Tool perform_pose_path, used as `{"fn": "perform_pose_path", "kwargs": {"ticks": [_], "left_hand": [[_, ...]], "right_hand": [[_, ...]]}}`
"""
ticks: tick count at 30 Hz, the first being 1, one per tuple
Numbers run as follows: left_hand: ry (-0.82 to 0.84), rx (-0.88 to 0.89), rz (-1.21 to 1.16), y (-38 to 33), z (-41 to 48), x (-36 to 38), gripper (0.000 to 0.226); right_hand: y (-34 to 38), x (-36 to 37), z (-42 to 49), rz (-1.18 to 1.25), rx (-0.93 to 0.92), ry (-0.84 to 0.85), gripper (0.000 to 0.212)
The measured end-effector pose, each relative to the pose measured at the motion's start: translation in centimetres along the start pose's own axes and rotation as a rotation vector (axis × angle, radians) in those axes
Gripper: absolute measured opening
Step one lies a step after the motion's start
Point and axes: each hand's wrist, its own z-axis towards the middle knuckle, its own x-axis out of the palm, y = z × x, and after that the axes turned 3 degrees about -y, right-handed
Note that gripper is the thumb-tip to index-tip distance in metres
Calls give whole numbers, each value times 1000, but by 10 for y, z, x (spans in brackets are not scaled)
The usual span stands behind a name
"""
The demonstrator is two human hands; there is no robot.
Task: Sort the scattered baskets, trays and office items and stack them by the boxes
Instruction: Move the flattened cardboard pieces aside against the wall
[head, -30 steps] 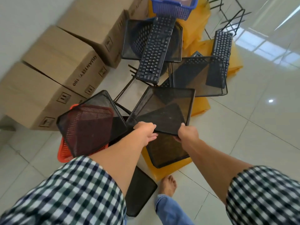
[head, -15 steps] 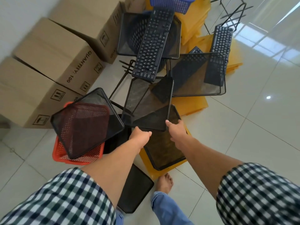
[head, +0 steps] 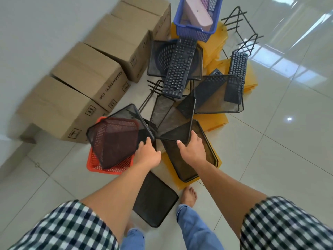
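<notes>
1. Step: sorting mesh trays. You hold one tray (head: pixel 171 120) clear of the pile, tilted steeply with its far edge high. It hangs over a second tray (head: pixel 180 165), which lies flat.
2. Right hand (head: pixel 192 149): fingers curled over the tray's near right corner, clamped on the rim.
3. Left hand (head: pixel 148 153): at the tray's near left corner, just beside the corner of a third tray (head: pixel 117 136) that leans on the red basket (head: pixel 108 167). Cannot tell which rim it pinches, or how tightly.
4. Next move, as a judgement: level the tray, swing it left toward the boxes (head: pixel 90 78) and nest it on a like tray. Watch the leaning tray, which could catch your near left corner.
</notes>
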Motion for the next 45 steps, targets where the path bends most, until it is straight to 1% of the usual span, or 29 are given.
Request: {"fn": "perform_pose_path", "kwargs": {"ticks": [6,8,10,15,20,24,29,34,39,45], "left_hand": [[-93,31,26,97,-54,-52,78],[-134,26,18,145,-73,-72,79],[-137,15,10,172,-84,-79,80],[-166,-10,-33,275,-120,-117,76],[-211,-61,-84,350,-147,-148,72],[-244,-108,-146,391,-152,-166,74],[-278,-142,-178,418,-146,-183,74],[-280,-137,-178,423,-123,-202,78],[-256,-110,-131,416,-78,-232,78],[-181,-57,-10,382,1,-278,76]], "right_hand": [[40,26,-102,-75,-87,-45,81],[57,48,-146,-67,-107,-40,82],[61,60,-169,-50,-101,-30,83],[109,121,-253,-39,-190,-3,83],[159,166,-303,-61,-261,42,84],[191,190,-316,-91,-324,64,84],[225,215,-319,-92,-368,83,84],[254,233,-311,-71,-383,87,83],[286,244,-277,-55,-346,84,83],[323,239,-209,-14,-238,48,83]]}}
